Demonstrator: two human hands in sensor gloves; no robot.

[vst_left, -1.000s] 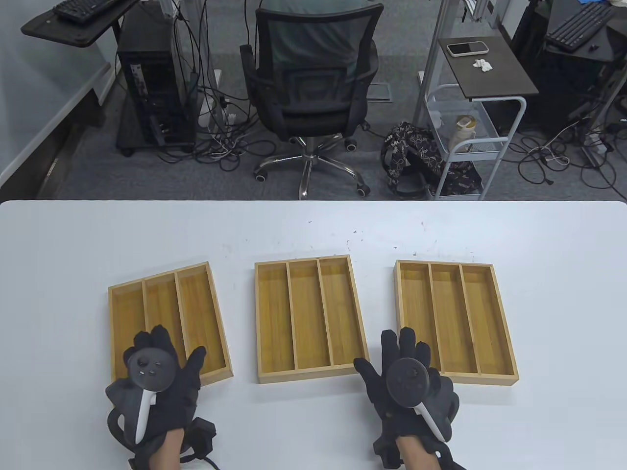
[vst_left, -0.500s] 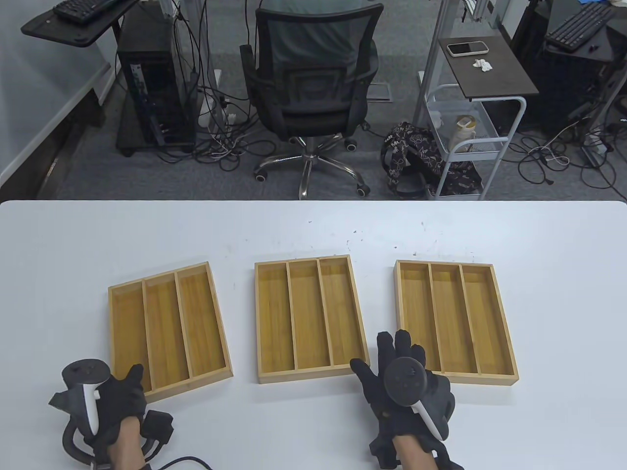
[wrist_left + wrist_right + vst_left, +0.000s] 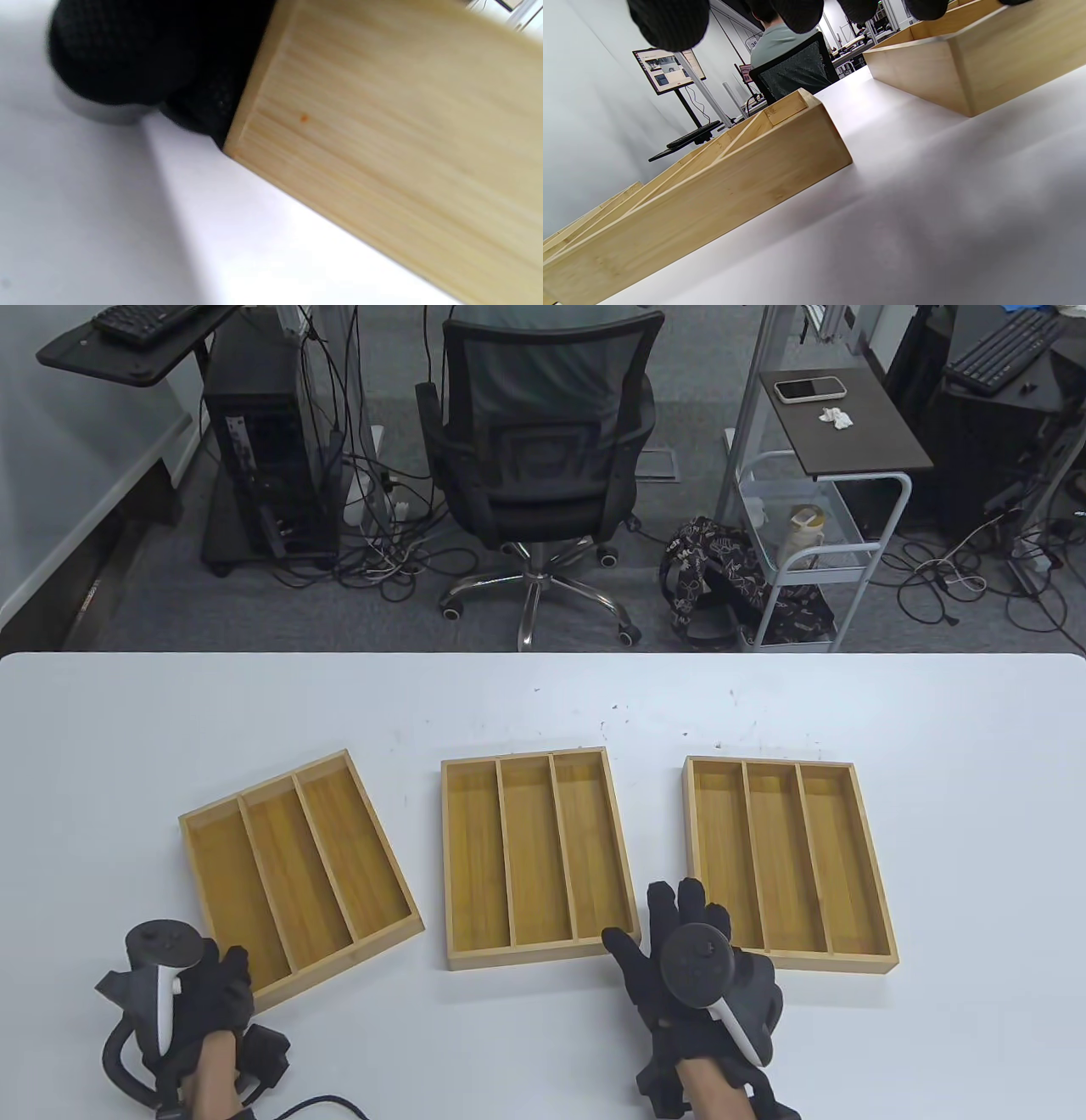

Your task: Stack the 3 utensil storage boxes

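Matte white laminate formed the table [image 3: 543, 704], a broad rounded-corner slab flecked with small dark marks toward its far side. On it lay three bamboo utensil storage boxes, well apart from one another, each a shallow rectangular tray with two thin dividers making three long compartments and fine straight grain on the walls. The left box [image 3: 297, 865] sat skewed, its far end swung toward the middle. The middle box [image 3: 536, 857] and the right box [image 3: 787, 861] lay nearly square to the table edge.

At the left box's near left corner was the left hand [image 3: 199, 997], in a black knit glove with a dark puck-shaped tracker and white stem on its back. In the left wrist view, blurred black fingers [image 3: 178, 59] pressed against the pale end wall of that box [image 3: 382, 148] at its corner; whether they actually gripped it could not be told.

Over the bare strip between the middle and right boxes hovered the right hand [image 3: 696, 963], holding nothing. Its fingers were spread wide, the thumb close to the middle box's near right corner. The right wrist view showed rounded black fingertips [image 3: 668, 21] hanging clear above the table, with the middle box's corner [image 3: 780, 148] below and the right box [image 3: 967, 72] beyond.
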